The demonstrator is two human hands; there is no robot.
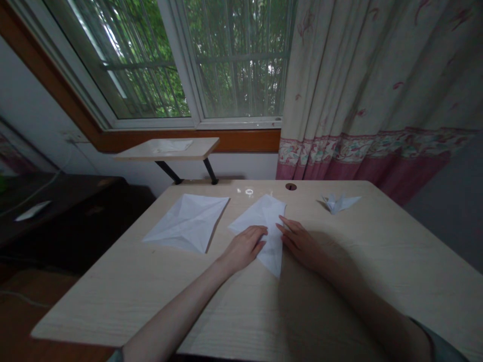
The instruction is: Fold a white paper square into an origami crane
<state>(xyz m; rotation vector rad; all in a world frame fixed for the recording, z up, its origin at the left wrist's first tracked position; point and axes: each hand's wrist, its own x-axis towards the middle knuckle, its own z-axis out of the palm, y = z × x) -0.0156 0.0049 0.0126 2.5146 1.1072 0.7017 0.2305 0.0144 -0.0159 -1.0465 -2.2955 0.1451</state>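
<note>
Dim room; daylight enters by the window, its left pane showing blown-out white patches. Soft shadows on the worktop beside the right hand and nearer the viewer. Corners darken; wide lens stretches edges. Curtain smeared, far right.

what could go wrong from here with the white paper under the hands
If the left hand shifts, the folded paper beneath it might slide and crease unevenly. A wide outward sweep of the right hand could knock the small paper bird.
</note>
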